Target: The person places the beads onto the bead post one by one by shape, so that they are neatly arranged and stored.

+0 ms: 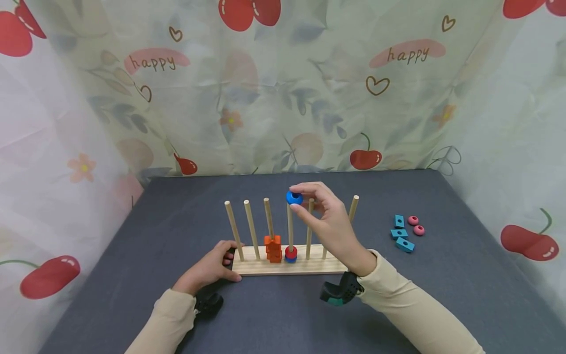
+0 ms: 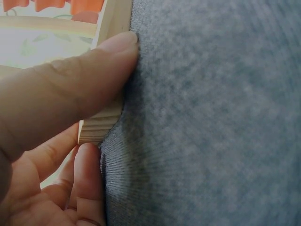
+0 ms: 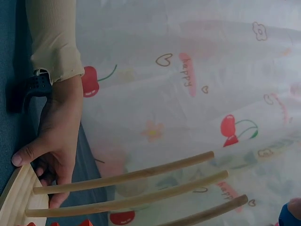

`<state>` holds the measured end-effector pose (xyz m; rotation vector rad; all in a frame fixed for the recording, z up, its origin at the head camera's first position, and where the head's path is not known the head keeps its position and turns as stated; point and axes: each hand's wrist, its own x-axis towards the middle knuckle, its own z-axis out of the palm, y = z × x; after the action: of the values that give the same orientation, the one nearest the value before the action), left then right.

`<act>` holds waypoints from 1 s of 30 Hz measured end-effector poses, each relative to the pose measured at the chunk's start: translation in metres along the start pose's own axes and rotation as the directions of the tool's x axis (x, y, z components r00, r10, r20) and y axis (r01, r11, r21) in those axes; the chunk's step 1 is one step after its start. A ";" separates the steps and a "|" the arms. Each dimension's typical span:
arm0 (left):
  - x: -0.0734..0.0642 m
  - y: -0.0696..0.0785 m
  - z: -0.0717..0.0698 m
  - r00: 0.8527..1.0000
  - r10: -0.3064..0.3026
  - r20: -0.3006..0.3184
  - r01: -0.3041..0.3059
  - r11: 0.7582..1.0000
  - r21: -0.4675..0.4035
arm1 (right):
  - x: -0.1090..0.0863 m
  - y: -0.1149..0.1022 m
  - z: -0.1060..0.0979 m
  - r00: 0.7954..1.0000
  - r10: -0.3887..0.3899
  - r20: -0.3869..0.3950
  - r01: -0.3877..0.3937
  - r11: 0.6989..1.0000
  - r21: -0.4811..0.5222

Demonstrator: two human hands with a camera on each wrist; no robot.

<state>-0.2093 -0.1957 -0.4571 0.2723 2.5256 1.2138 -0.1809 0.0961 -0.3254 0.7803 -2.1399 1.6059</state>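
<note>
A blue bead (image 1: 294, 197) with a hole is pinched between thumb and fingers of my right hand (image 1: 329, 221), at the top of the fourth peg from the left. That peg carries a red bead (image 1: 291, 252) above a blue one at its foot. My left hand (image 1: 215, 263) grips the left end of the wooden pegboard (image 1: 261, 268), thumb along the front edge, as the left wrist view also shows. Orange blocks (image 1: 273, 249) are stacked on the third peg. In the right wrist view, the held blue bead (image 3: 288, 216) shows at the lower right corner.
Several bare pegs (image 1: 233, 228) stand upright on the board. On the dark tabletop (image 1: 190, 211) to the right lie turquoise blocks (image 1: 399, 234) and two pink beads (image 1: 418, 230). A printed cloth (image 1: 283, 98) hangs behind and at both sides.
</note>
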 end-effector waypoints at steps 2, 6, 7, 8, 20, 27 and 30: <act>0.000 0.000 0.000 1.000 0.000 -0.003 0.000 1.000 0.000 | 0.000 0.002 0.002 1.000 0.009 0.001 -0.009 1.000 0.003; 0.001 0.000 0.001 1.000 -0.006 -0.007 0.006 1.000 0.002 | 0.001 0.005 0.004 0.999 0.048 0.006 -0.048 0.999 0.009; 0.001 0.000 0.001 1.000 -0.009 -0.008 0.009 1.000 0.002 | 0.001 0.006 0.004 0.998 0.061 0.007 -0.062 0.998 0.014; 0.001 0.000 0.002 1.000 -0.010 -0.009 0.010 1.000 0.003 | 0.001 0.006 0.005 0.997 0.077 0.011 -0.077 0.997 0.025; 0.001 0.000 0.000 1.000 0.001 -0.008 -0.001 1.000 -0.001 | -0.001 0.015 0.014 0.973 0.230 0.035 -0.231 0.943 0.238; 0.000 0.001 0.001 0.999 -0.032 -0.015 0.032 0.999 -0.018 | -0.011 0.025 0.020 0.934 0.352 0.063 -0.358 0.913 0.198; 0.000 0.002 0.001 0.999 -0.033 -0.015 0.033 0.999 -0.022 | -0.017 0.033 0.023 0.921 0.384 0.063 -0.389 0.905 0.172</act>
<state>-0.2090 -0.1939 -0.4566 0.2156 2.5183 1.2350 -0.1866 0.0849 -0.3668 0.4427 -2.2990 2.0213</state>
